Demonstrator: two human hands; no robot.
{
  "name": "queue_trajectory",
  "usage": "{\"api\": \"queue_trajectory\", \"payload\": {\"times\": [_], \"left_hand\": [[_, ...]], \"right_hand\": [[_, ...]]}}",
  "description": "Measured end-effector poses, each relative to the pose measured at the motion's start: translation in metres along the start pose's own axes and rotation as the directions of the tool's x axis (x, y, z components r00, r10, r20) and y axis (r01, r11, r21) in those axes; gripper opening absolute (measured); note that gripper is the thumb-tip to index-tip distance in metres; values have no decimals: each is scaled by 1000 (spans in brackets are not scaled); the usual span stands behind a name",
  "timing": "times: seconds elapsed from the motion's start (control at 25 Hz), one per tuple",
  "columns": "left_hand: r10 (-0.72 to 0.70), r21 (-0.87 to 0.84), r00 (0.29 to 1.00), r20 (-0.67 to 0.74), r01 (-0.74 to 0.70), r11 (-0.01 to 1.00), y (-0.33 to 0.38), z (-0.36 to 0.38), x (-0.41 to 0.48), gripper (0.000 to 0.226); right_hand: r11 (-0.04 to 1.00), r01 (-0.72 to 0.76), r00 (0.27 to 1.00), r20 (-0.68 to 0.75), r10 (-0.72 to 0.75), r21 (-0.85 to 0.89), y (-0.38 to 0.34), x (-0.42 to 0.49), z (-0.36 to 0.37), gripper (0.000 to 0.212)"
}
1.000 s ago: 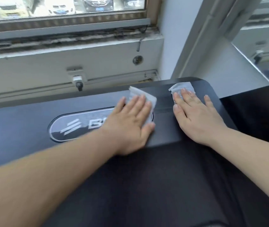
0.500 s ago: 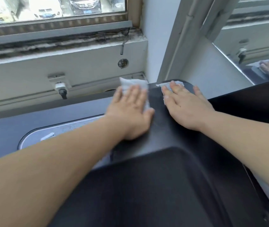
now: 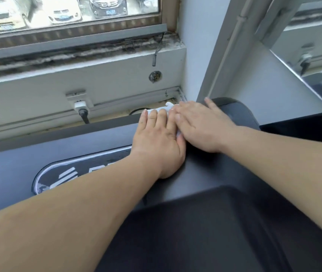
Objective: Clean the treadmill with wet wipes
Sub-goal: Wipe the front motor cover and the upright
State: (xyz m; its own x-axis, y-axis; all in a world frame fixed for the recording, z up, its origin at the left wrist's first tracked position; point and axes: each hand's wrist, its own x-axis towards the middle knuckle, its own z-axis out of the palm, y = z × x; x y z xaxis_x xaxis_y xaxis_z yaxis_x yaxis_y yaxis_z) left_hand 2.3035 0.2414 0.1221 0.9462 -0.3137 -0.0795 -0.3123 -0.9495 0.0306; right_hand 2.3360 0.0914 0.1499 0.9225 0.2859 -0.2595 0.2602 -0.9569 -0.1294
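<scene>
The dark treadmill cover [image 3: 97,142] sits under a window sill, with an oval logo badge [image 3: 58,175] on its left and a wall plug [image 3: 81,107] behind. Near its far right corner the left hand [image 3: 156,140] presses flat, fingers straight, on a white wet wipe [image 3: 167,108] that shows at the far edge. The right hand [image 3: 201,126] lies flat and touches the left hand. 0.5 s ago the 2 hands were apart.

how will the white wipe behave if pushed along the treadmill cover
Probably floppy: the wipe bunches in folds past the left hand. It likely slides easily on the smooth treadmill cover, and seems light, held flat by open fingers alone.
</scene>
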Motion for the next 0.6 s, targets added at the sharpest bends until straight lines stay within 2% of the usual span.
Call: {"api": "queue_trajectory", "payload": {"times": [0.04, 0.16, 0.24, 0.44, 0.6], "left_hand": [[-3, 10, 1000, 4, 3, 1000, 1, 0, 0, 75], [-12, 27, 1000, 12, 11, 1000, -1, -1, 2, 73], [-18, 32, 999, 41, 16, 999, 0, -3, 1, 72], [-58, -11, 993, 106, 59, 998, 12, -9, -4, 68], [159, -50, 984, 82, -155, 987, 45, -5, -60, 65]], "right_hand": [[999, -39, 999, -1, 39, -24, 16, -4, -2, 61], [957, -281, 958, 41, 285, -73, 63, -25, -7, 67], [929, -365, 929, 43, 367, -61, 68, -46, 5, 71], [944, -328, 944, -34, 328, 17, 26, -110, 36, 77], [983, -182, 981, -66, 184, 26, -11, -159, 54, 77]]}}
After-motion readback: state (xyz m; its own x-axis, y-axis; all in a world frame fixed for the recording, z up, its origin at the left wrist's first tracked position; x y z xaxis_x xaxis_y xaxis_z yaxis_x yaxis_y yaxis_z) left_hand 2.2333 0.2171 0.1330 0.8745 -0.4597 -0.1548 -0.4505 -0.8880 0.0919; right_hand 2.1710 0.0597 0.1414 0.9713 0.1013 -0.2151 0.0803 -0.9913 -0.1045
